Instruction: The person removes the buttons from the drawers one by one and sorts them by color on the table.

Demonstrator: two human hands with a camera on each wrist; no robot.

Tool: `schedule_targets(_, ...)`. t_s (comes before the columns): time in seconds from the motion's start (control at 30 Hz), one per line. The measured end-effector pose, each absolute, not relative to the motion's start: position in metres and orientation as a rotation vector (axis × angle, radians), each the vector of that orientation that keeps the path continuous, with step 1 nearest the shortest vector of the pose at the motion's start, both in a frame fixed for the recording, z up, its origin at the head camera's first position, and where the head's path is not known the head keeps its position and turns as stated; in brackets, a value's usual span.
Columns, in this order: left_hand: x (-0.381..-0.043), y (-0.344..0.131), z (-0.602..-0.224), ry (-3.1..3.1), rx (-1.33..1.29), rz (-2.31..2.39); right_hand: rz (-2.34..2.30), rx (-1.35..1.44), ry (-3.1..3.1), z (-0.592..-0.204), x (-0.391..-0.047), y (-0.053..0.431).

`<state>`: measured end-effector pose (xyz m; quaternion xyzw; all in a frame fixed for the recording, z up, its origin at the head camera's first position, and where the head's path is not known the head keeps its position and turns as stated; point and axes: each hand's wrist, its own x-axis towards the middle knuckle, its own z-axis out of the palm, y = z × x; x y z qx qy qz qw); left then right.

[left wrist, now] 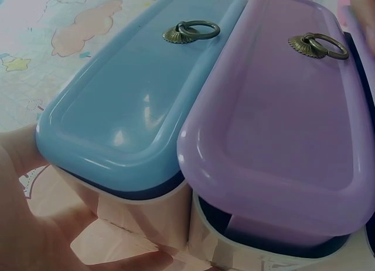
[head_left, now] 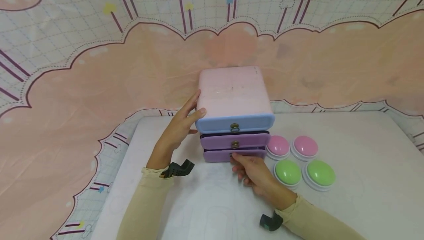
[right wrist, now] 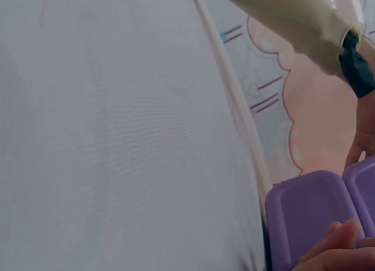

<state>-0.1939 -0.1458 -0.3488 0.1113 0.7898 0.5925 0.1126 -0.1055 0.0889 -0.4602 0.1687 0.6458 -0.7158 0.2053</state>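
Observation:
A small chest of drawers with a pale pink top (head_left: 233,91) stands toward the back of the table. Its top drawer (head_left: 215,123) is blue; the middle drawer (head_left: 215,143) and bottom drawer (head_left: 216,156) are purple, both pulled slightly forward. Brass ring pulls hang on the fronts, like the blue drawer's ring (left wrist: 199,30). My left hand (head_left: 179,127) rests against the chest's left side, thumb at the top edge and fingers extended. With thumb and forefinger, my right hand (head_left: 256,173) pinches at the bottom drawer's ring pull, which the fingers mostly hide.
Right of the chest, two pink push lights (head_left: 278,145) stand behind two green ones (head_left: 321,173), all round on white bases. The white table (head_left: 364,151) meets a patterned cloth (head_left: 159,67) hanging behind and to the left.

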Motion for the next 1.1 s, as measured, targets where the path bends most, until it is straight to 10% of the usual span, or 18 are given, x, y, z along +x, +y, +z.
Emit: schedule_targets(1.1,-0.1941,-0.1462,-0.3483,2.304,0.325,1.753,-1.955,0.407,1.813,-0.4589,-0.1065,0.0881)
